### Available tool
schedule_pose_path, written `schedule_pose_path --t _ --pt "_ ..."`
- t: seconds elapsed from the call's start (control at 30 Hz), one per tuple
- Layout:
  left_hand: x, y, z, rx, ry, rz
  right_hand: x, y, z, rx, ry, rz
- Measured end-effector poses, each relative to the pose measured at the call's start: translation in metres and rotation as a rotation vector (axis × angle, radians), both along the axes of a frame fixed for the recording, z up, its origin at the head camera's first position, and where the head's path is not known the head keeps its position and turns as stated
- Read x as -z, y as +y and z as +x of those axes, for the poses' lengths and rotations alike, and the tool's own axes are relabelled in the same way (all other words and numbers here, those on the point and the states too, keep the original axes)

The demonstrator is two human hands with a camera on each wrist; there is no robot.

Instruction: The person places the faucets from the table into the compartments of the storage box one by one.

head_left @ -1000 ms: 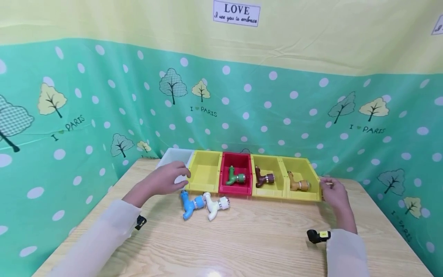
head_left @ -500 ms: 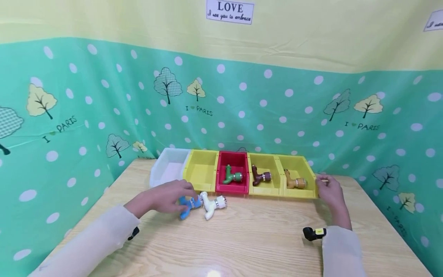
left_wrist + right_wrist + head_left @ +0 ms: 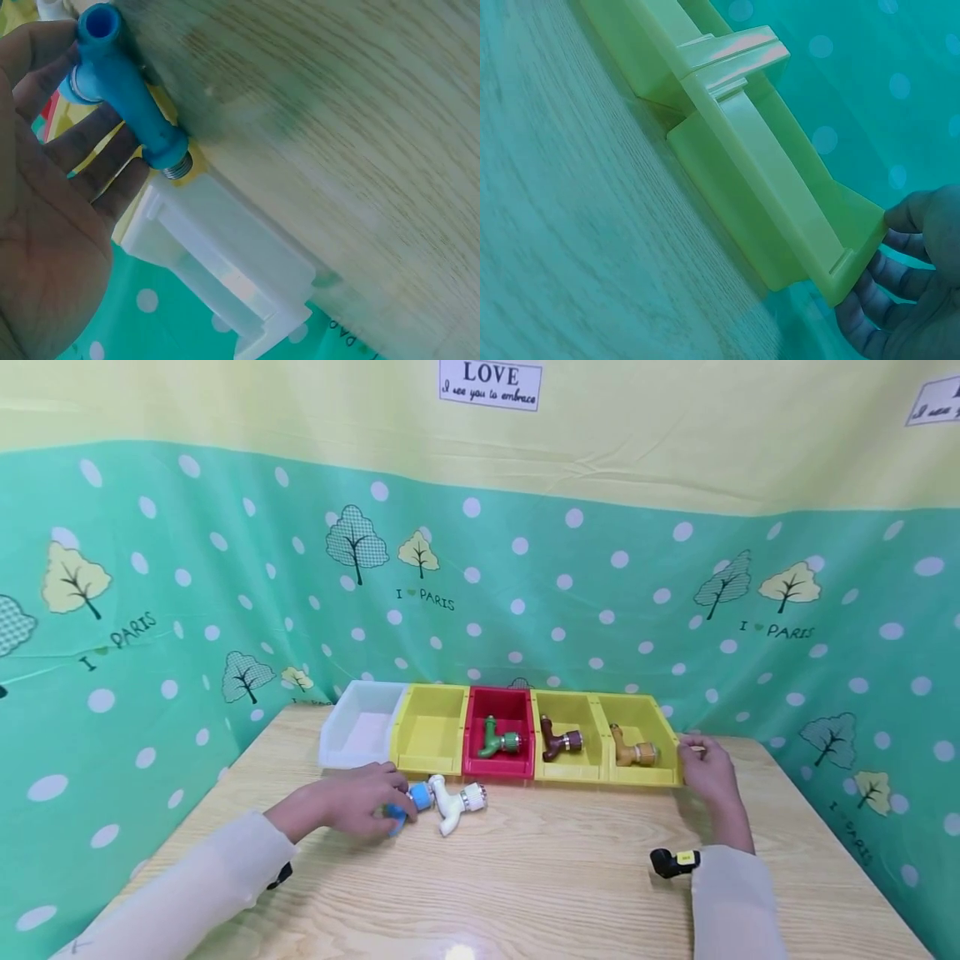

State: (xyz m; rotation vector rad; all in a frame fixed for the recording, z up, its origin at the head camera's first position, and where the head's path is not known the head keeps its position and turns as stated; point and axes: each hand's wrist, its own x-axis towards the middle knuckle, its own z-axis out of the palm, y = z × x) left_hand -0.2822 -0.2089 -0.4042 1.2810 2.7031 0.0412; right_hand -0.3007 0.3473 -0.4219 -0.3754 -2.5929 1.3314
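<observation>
My left hand (image 3: pixel 356 800) grips a blue plastic tap (image 3: pixel 131 101) low over the wooden table. In the left wrist view its thumb and fingers lie around the tap's body, with the metal thread pointing toward a whitish bin (image 3: pixel 217 247). A white tap (image 3: pixel 452 803) lies right beside the blue one. At the far right end of the bin row, my right hand (image 3: pixel 708 771) pinches the side wall of the end yellow bin (image 3: pixel 757 172) between thumb and fingers. That bin contains an orange-brown tap (image 3: pixel 634 753).
Along the back of the table (image 3: pixel 555 877) the bins stand joined in a row. A red bin (image 3: pixel 501 770) holds a green tap (image 3: pixel 497 741); a yellow bin beside it holds a dark brown tap (image 3: pixel 558 741). A dotted curtain (image 3: pixel 585 602) hangs behind.
The left hand has come down from in front of the whitish bin to the blue tap and taken hold of it. My right hand stays at the end bin; the head view has shifted slightly.
</observation>
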Motion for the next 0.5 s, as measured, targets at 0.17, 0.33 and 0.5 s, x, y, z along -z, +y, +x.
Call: schedule_pose_path --t 0.17,0.33,0.5 --pt "0.0042 0.0013 -0.0004 -0.015 0.023 -0.033 -0.0019 -0.0021 -0.0006 0.005 -0.014 -0.016" --pt "0.0095 0.004 -0.0031 0.029 0.07 -0.054 -0.0022 -0.0026 -0.0015 0.014 -0.025 -0.021" --pt "0.0086 0.0099 -0.0025 0.06 0.086 -0.051 -0.0031 -0.0041 -0.0003 0.029 -0.029 -0.025"
